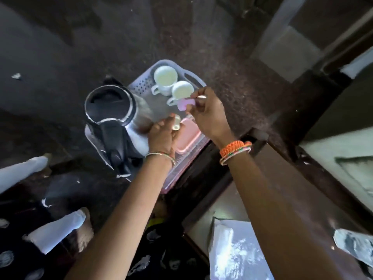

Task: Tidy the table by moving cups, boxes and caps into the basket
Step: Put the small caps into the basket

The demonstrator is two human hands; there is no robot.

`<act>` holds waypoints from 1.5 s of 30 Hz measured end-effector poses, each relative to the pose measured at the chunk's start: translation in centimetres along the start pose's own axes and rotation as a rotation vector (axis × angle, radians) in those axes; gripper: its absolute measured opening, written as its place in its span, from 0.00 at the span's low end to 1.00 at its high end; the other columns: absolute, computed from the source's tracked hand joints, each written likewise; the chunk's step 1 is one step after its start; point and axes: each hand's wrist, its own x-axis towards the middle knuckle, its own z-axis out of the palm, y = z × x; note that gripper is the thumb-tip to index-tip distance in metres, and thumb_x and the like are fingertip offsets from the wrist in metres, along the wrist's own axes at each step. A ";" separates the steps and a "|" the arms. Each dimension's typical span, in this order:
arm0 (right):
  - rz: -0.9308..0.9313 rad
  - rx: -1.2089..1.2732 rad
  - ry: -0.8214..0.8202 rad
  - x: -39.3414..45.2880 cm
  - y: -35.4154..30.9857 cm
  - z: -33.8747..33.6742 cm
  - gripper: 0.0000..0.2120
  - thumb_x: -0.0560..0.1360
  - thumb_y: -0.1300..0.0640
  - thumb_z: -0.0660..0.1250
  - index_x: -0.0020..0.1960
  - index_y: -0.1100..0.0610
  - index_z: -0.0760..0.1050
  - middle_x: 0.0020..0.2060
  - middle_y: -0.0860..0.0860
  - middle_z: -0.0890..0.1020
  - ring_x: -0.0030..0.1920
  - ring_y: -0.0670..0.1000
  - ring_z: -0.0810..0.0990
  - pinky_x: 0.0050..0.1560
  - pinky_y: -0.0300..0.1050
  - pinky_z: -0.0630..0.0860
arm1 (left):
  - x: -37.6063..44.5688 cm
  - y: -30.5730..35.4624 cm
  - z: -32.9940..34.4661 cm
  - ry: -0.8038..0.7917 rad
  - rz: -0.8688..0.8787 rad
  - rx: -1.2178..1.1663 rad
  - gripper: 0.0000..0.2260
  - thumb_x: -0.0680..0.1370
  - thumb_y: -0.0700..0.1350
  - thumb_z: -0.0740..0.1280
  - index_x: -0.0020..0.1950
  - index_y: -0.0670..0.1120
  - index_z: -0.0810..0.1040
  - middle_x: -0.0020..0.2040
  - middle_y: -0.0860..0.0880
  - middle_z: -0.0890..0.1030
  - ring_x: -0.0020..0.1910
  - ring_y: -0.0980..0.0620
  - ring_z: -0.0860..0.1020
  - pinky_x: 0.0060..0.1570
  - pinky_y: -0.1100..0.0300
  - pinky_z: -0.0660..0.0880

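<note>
A pale lilac perforated basket [141,85] sits on the dark stone table [232,77]. Two white cups stand inside it, one at the far end [165,76] and one closer [181,90]. A pink box [189,136] lies in the basket's near part. A steel kettle [113,110] with a black handle fills the basket's left side. My left hand [161,134] holds a small white cap [176,123] above the pink box. My right hand [207,114] pinches a pink cap [184,104] just in front of the nearer cup.
The table's dark edge [201,178] runs diagonally under my arms. Grey floor tiles and a shiny sheet [236,253] lie at the lower right. White-trousered legs [52,231] and dark patterned cloth show at the lower left.
</note>
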 end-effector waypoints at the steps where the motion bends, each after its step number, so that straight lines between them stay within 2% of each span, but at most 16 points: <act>1: -0.044 -0.085 -0.035 1.4 0.0 0.8 0.11 0.72 0.69 0.68 0.53 0.67 0.72 0.43 0.58 0.81 0.42 0.53 0.80 0.46 0.42 0.75 | 0.3 0.0 -0.1 -0.001 -0.009 -0.006 0.08 0.78 0.37 0.62 0.39 0.43 0.74 0.28 0.52 0.79 0.31 0.59 0.75 0.34 0.66 0.78; 5: -0.227 -0.486 -0.222 5.2 1.6 3.0 0.07 0.70 0.65 0.69 0.48 0.63 0.77 0.44 0.59 0.83 0.45 0.59 0.80 0.48 0.48 0.76 | 1.1 -0.6 -0.4 -0.027 -0.095 -0.115 0.03 0.78 0.39 0.63 0.50 0.41 0.71 0.38 0.47 0.76 0.33 0.58 0.78 0.38 0.67 0.78; 8: -0.112 -0.672 -0.460 6.3 2.7 4.1 0.05 0.73 0.61 0.65 0.47 0.58 0.78 0.45 0.57 0.81 0.45 0.55 0.78 0.52 0.48 0.76 | 1.4 -0.8 -0.7 -0.048 -0.144 -0.217 0.02 0.77 0.40 0.64 0.48 0.44 0.72 0.40 0.49 0.79 0.36 0.58 0.78 0.41 0.66 0.78; 12: -0.257 -0.797 -0.529 6.5 3.2 4.9 0.03 0.72 0.63 0.66 0.45 0.62 0.75 0.40 0.60 0.80 0.41 0.58 0.78 0.42 0.49 0.75 | 1.5 -0.7 -1.4 -0.055 -0.233 -0.320 0.03 0.78 0.40 0.63 0.45 0.45 0.76 0.38 0.51 0.81 0.33 0.60 0.81 0.38 0.67 0.79; 16: -0.257 -0.897 -0.520 6.8 2.5 5.2 0.02 0.71 0.64 0.65 0.42 0.60 0.72 0.40 0.58 0.76 0.41 0.62 0.78 0.39 0.49 0.74 | 1.4 -0.4 -1.5 -0.021 -0.287 -0.350 0.05 0.78 0.42 0.63 0.44 0.45 0.76 0.41 0.50 0.78 0.39 0.58 0.78 0.42 0.67 0.79; 19: -0.249 -0.957 -0.538 7.0 2.0 5.3 0.04 0.73 0.64 0.64 0.47 0.63 0.75 0.45 0.61 0.77 0.45 0.63 0.79 0.43 0.51 0.76 | 1.3 -0.2 -1.2 0.019 -0.286 -0.388 0.06 0.78 0.41 0.63 0.42 0.44 0.76 0.40 0.49 0.78 0.40 0.56 0.77 0.40 0.66 0.79; 23: -0.201 -0.897 -0.558 6.9 1.8 4.1 0.09 0.74 0.66 0.63 0.53 0.64 0.78 0.51 0.61 0.80 0.53 0.60 0.78 0.53 0.50 0.75 | 1.4 -0.2 -0.8 0.051 -0.276 -0.420 0.06 0.78 0.41 0.63 0.42 0.43 0.76 0.39 0.48 0.78 0.41 0.55 0.77 0.37 0.66 0.79; 25: -0.171 -0.707 -0.382 6.2 1.0 3.1 0.13 0.74 0.68 0.61 0.55 0.63 0.79 0.53 0.60 0.81 0.54 0.57 0.79 0.57 0.46 0.74 | 1.5 -0.3 -0.6 0.068 -0.261 -0.420 0.06 0.78 0.41 0.64 0.42 0.42 0.76 0.34 0.49 0.81 0.37 0.56 0.79 0.35 0.67 0.79; 27: -0.118 -0.414 -0.217 4.8 -0.6 1.7 0.12 0.74 0.69 0.62 0.53 0.62 0.81 0.49 0.58 0.84 0.47 0.50 0.82 0.51 0.38 0.76 | 1.6 -0.2 -0.1 0.088 -0.240 -0.423 0.05 0.78 0.41 0.64 0.42 0.43 0.77 0.31 0.51 0.81 0.34 0.59 0.78 0.33 0.68 0.79; 29: -0.050 -0.212 -0.322 3.4 -2.3 0.2 0.10 0.75 0.67 0.66 0.53 0.60 0.81 0.47 0.54 0.84 0.43 0.46 0.83 0.49 0.36 0.79 | 1.8 -0.1 0.5 0.088 -0.214 -0.417 0.04 0.78 0.42 0.63 0.46 0.42 0.76 0.37 0.50 0.80 0.38 0.58 0.77 0.34 0.70 0.78; 31: -0.084 -0.306 -0.466 2.2 -3.7 -0.6 0.10 0.73 0.64 0.69 0.54 0.58 0.81 0.48 0.50 0.84 0.46 0.44 0.82 0.52 0.33 0.77 | 2.3 0.0 1.1 0.055 -0.198 -0.384 0.04 0.79 0.40 0.62 0.50 0.42 0.75 0.44 0.47 0.78 0.43 0.55 0.76 0.37 0.70 0.76; 34: -0.172 -0.482 -0.431 2.2 -4.1 -0.2 0.11 0.71 0.66 0.69 0.52 0.57 0.82 0.46 0.49 0.84 0.42 0.41 0.79 0.46 0.25 0.74 | 2.9 0.1 1.7 -0.011 -0.180 -0.376 0.05 0.80 0.40 0.60 0.49 0.43 0.76 0.46 0.47 0.77 0.46 0.55 0.75 0.45 0.68 0.74; 37: -0.197 -0.560 -0.362 3.6 -4.1 0.9 0.09 0.70 0.65 0.69 0.49 0.57 0.82 0.43 0.50 0.84 0.40 0.47 0.81 0.47 0.33 0.76 | 3.2 0.0 1.5 -0.009 -0.169 -0.419 0.09 0.80 0.45 0.59 0.50 0.43 0.76 0.47 0.48 0.77 0.44 0.57 0.76 0.44 0.68 0.76; 39: -0.212 -0.540 -0.294 5.2 -3.7 1.2 0.09 0.69 0.66 0.70 0.48 0.59 0.82 0.40 0.49 0.82 0.40 0.48 0.81 0.45 0.34 0.76 | 3.0 -0.1 1.1 0.049 -0.208 -0.331 0.12 0.80 0.48 0.59 0.56 0.42 0.76 0.46 0.50 0.77 0.41 0.57 0.77 0.41 0.66 0.78; 41: -0.184 -0.483 -0.283 6.7 -3.0 2.1 0.10 0.68 0.66 0.71 0.48 0.60 0.80 0.40 0.50 0.82 0.42 0.51 0.82 0.48 0.40 0.78 | 2.3 -0.2 0.2 0.039 -0.205 -0.141 0.09 0.81 0.45 0.58 0.51 0.45 0.77 0.44 0.52 0.78 0.40 0.57 0.77 0.40 0.65 0.78; 45: -0.258 -0.673 -0.401 8.7 -0.7 5.2 0.09 0.71 0.58 0.72 0.51 0.57 0.79 0.47 0.54 0.84 0.49 0.54 0.81 0.53 0.48 0.75 | 0.1 -0.2 -2.9 -0.128 0.030 0.240 0.14 0.78 0.32 0.56 0.48 0.49 0.76 0.46 0.53 0.79 0.44 0.57 0.79 0.43 0.65 0.78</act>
